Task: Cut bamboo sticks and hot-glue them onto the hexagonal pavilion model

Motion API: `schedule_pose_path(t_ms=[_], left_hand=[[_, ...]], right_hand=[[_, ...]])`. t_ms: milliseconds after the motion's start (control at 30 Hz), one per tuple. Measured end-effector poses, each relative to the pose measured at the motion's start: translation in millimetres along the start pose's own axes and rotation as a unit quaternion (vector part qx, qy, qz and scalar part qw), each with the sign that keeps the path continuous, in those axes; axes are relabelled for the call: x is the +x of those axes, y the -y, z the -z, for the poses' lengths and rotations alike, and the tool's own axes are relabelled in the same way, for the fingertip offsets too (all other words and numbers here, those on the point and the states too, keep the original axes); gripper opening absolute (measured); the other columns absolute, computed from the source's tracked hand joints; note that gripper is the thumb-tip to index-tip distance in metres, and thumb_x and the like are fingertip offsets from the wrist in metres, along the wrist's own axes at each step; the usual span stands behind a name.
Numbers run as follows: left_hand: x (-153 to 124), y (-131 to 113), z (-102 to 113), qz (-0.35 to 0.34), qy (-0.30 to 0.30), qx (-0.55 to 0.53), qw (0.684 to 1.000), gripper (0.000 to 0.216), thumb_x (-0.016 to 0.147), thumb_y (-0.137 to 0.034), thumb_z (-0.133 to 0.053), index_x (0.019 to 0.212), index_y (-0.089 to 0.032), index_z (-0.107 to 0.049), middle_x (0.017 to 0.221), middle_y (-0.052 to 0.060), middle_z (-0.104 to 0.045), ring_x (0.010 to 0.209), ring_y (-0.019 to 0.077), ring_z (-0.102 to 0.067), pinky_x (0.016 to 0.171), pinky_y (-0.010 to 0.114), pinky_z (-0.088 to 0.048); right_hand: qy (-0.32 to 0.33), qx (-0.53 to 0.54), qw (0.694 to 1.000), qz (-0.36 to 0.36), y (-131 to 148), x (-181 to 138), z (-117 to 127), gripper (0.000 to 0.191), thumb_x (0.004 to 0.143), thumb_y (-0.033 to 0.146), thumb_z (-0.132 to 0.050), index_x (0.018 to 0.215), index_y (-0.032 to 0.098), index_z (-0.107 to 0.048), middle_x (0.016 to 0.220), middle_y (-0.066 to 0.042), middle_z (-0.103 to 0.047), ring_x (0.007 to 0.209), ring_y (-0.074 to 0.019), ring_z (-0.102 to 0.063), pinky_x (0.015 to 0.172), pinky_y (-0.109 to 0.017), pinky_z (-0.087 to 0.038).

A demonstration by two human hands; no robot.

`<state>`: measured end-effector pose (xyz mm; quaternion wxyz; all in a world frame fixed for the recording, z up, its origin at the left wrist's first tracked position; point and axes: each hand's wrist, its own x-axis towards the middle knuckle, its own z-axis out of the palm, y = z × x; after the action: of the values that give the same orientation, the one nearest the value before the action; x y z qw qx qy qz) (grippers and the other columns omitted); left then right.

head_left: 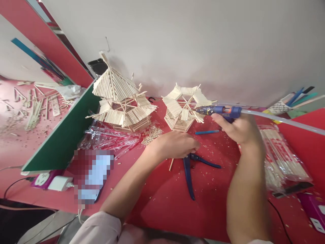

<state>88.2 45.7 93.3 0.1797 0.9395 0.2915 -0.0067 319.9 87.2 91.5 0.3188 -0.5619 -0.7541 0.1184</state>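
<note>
Clasped in the right hand (236, 128), the blue glue gun (220, 110) points its dark, speckled nozzle (203, 110) to nine o'clock, at a pale, six-sided stick model (174, 109); its long axis runs nine to three, with a clear glue stick (281, 120) behind. The model stands at twelve o'clock from the left hand (177, 144), curled in a loose fist; whether it holds anything, I cannot tell.

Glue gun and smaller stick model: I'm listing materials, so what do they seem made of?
Glue gun: probably plastic, smooth blue, with a moulded-looking body. Smaller stick model: likely wood, matt and seemingly unvarnished, by its pale straw colour.
</note>
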Motion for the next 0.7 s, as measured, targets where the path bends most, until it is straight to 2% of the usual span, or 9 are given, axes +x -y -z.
schedule_pose_path(t_ms=[100,200,300,433,533,700], left_hand=[[0,5,-9,0.126,0.077,0.014,0.989,0.022,0.096,-0.017,-0.053,0.106,-0.018,-0.073,0.104,0.009,-0.077,0.097,0.0247,-0.074,0.072,0.029,-0.053],[-2,13,-18,0.230,0.111,0.047,0.966,0.027,0.093,-0.008,-0.051,0.107,-0.013,-0.073,0.106,0.015,-0.077,0.100,0.0282,-0.074,0.076,0.032,-0.057],[-5,20,-21,0.300,0.132,0.064,0.942,0.032,0.091,-0.002,-0.048,0.109,-0.010,-0.073,0.109,0.019,-0.076,0.103,0.0296,-0.074,0.079,0.034,-0.058],[-9,31,-16,0.329,0.162,0.053,0.929,0.035,0.088,-0.001,-0.050,0.113,-0.009,-0.072,0.113,0.020,-0.075,0.110,0.0326,-0.072,0.085,0.038,-0.059],[-11,38,-11,0.343,0.192,0.031,0.919,0.036,0.084,-0.003,-0.056,0.115,-0.013,-0.072,0.115,0.018,-0.075,0.113,0.0313,-0.071,0.089,0.036,-0.057],[-7,37,-9,0.327,0.227,0.000,0.917,0.035,0.082,-0.016,-0.067,0.117,-0.017,-0.072,0.118,0.015,-0.075,0.112,0.0306,-0.071,0.091,0.037,-0.057]], right_hand=[[0.011,0.011,1.000,0.007,1,0,0,0.036,0.089,0.057,-0.059,0.091,0.023,-0.072,0.094,-0.011,-0.078,0.090,-0.0317,-0.072,0.088,-0.045,-0.052],[0.009,0.005,1.000,0.002,1,0,0,0.037,0.088,0.058,-0.059,0.090,0.023,-0.073,0.092,-0.011,-0.078,0.086,-0.0307,-0.072,0.085,-0.044,-0.052],[0.008,-0.003,1.000,-0.008,0,-1,0,0.040,0.088,0.059,-0.060,0.095,0.023,-0.074,0.091,-0.011,-0.078,0.082,-0.0310,-0.073,0.081,-0.043,-0.052],[0.006,0.009,1.000,0.004,-1,-1,-1,0.037,0.089,0.058,-0.060,0.098,0.025,-0.076,0.096,-0.009,-0.079,0.090,-0.0319,-0.074,0.083,-0.044,-0.054],[-0.001,0.021,1.000,0.015,-2,0,-1,0.033,0.089,0.056,-0.062,0.099,0.028,-0.076,0.102,-0.007,-0.079,0.101,-0.0334,-0.072,0.087,-0.046,-0.054],[0.000,0.031,0.999,0.024,-3,1,-2,0.032,0.090,0.055,-0.062,0.102,0.028,-0.076,0.105,-0.006,-0.079,0.105,-0.0336,-0.071,0.090,-0.047,-0.055]])
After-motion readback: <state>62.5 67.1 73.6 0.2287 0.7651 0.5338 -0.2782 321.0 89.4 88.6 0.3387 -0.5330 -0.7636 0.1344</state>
